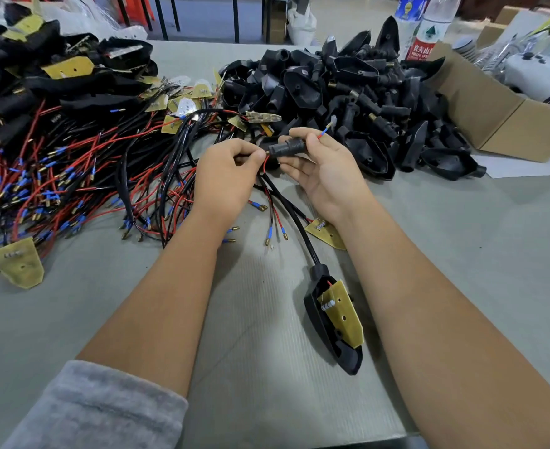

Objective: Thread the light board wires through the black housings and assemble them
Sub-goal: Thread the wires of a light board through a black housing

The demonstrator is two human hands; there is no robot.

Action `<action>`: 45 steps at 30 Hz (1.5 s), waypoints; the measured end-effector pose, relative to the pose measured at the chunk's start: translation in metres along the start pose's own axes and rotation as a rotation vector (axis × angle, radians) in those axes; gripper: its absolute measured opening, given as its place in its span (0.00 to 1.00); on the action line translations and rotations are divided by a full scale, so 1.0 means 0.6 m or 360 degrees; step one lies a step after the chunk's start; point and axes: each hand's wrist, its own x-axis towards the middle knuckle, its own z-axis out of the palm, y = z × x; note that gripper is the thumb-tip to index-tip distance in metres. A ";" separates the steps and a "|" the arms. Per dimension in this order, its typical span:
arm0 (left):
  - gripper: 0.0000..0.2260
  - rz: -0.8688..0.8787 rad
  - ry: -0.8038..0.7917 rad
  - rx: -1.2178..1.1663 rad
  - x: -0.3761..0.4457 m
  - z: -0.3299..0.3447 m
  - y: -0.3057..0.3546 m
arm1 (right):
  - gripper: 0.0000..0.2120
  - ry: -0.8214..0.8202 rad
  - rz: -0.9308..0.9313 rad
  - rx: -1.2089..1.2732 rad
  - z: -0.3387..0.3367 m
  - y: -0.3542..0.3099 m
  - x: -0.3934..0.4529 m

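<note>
Left hand [226, 171] pinching a red wire [264, 164] at the mouth of a black housing [286, 146], fingers curled. Right hand [323, 168] gripping that housing between thumb and fingers, just above the bench [461, 241], a red, blue-sleeved wire end [324, 131] poking out at 1 o'clock. Finished housing with yellow light board [341, 314] lying at 5 o'clock from the hands. Heap of empty black housings [348, 89] at 1 o'clock. Tangle of red and black wires with boards [56, 176] at 9 o'clock. Cardboard box [494, 118] at 2 o'clock.
</note>
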 end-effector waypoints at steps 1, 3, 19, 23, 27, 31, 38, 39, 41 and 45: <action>0.05 0.0002 -0.0004 0.0002 0.000 0.000 0.000 | 0.16 -0.0014 -0.0006 -0.0012 0.000 -0.001 -0.001; 0.05 0.0005 -0.0016 0.0000 -0.001 -0.001 0.001 | 0.15 -0.0022 -0.0006 -0.0037 -0.001 -0.001 -0.001; 0.06 -0.0016 -0.0059 -0.0083 -0.006 0.003 0.007 | 0.06 -0.0047 0.0019 -0.0035 0.001 0.000 -0.005; 0.03 -0.0138 0.0047 -0.0262 -0.003 0.004 0.008 | 0.06 0.0073 0.0009 0.0057 0.002 -0.001 -0.003; 0.02 -0.0117 0.0105 -0.0210 -0.001 0.003 0.003 | 0.05 0.0112 0.0020 0.0145 0.000 -0.001 -0.001; 0.03 -0.0045 0.0103 -0.0216 -0.001 0.001 0.003 | 0.05 0.0075 0.0021 0.0123 0.000 0.001 -0.003; 0.05 -0.0023 -0.0031 -0.0185 -0.008 0.005 0.011 | 0.05 -0.0016 -0.0009 0.0052 0.002 0.003 -0.006; 0.05 -0.0035 -0.0030 -0.0180 -0.008 0.004 0.013 | 0.05 -0.0012 -0.0006 0.0058 0.001 0.003 -0.006; 0.05 -0.0080 -0.0021 -0.0182 -0.007 0.005 0.015 | 0.05 0.0007 -0.0003 0.0078 0.002 0.002 -0.005; 0.05 -0.0172 0.0048 -0.0188 -0.008 0.009 0.017 | 0.02 0.0057 -0.0025 0.0120 0.005 0.003 -0.006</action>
